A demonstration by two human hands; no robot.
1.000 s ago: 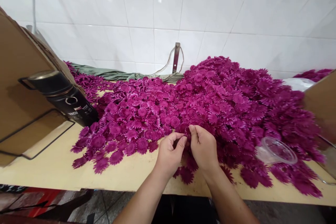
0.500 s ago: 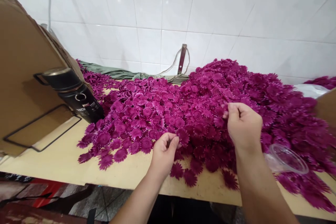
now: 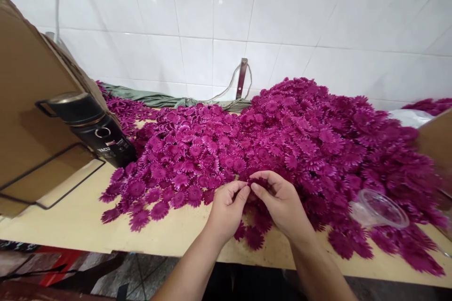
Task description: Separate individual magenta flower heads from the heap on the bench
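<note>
Magenta artificial flower heads (image 3: 197, 150) with toothed petals lie in a wide heap on the table. In front of the heap, my left hand (image 3: 229, 207) and my right hand (image 3: 278, 200) meet, thumbs and forefingers pinched tip to tip. Dark magenta petals of one flower head (image 3: 260, 181) show between my right thumb and forefinger. Both pinches appear to be on this flower head, though the fingers cover most of it. Several loose flower heads (image 3: 254, 237) lie just below my hands.
A black vacuum bottle (image 3: 100, 131) leans by a cardboard sheet (image 3: 31, 103) and a black wire frame (image 3: 76, 183) at left. A clear plastic cup (image 3: 383, 211) lies among flowers at right. Green cloth (image 3: 148, 95) runs along the tiled wall (image 3: 197, 4) behind the table (image 3: 158, 240).
My right hand has come left and down from the higher part of the heap to meet my left hand. My left hand has stayed nearly in place. The view has shifted slightly.
</note>
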